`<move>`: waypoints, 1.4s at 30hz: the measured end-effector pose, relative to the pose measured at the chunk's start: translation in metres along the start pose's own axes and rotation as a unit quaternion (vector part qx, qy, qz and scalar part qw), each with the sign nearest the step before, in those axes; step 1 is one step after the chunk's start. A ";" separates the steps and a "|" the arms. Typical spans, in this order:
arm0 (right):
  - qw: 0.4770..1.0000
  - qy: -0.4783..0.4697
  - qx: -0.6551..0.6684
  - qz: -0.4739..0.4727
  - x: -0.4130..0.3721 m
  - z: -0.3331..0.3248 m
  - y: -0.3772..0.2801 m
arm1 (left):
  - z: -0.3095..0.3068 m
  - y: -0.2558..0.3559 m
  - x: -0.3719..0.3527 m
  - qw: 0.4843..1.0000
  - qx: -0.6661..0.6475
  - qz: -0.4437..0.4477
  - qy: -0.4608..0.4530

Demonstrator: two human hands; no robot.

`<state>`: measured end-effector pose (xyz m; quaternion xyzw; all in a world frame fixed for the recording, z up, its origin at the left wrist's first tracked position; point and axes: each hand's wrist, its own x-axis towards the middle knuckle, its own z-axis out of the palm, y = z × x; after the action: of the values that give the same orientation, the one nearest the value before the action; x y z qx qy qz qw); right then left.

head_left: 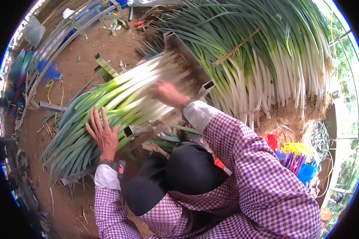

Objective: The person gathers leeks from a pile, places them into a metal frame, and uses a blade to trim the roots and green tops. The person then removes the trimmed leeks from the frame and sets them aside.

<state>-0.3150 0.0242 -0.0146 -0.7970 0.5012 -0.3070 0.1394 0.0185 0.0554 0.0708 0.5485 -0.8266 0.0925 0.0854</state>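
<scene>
A layer of leeks is being carried by the metal frame, white ends being backed by an end plate at twelve o'clock, green tips being directed toward eight. The brown floor is being littered by leaf scraps at eleven o'clock. Beneath the larger leek pile at two o'clock, the support is being hidden.

Leek bunch in metal frame; larger leek pile beyond frame, to right.
</scene>
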 end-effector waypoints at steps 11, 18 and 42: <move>0.906 0.246 0.271 0.211 -0.110 -0.186 -0.112 | 0.038 -0.010 -0.008 0.993 0.103 0.056 0.015; 0.871 0.116 0.087 0.469 -0.308 -0.122 -0.040 | 0.042 -0.015 -0.007 0.992 0.091 0.086 0.035; 0.886 0.146 0.092 0.430 -0.323 -0.038 0.002 | 0.001 -0.005 -0.017 0.999 -0.015 0.045 0.017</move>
<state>-0.4401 0.3117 -0.0993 -0.4332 0.7789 -0.3747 0.2553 0.0291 0.0683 0.0661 0.5082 -0.8499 0.0933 0.1031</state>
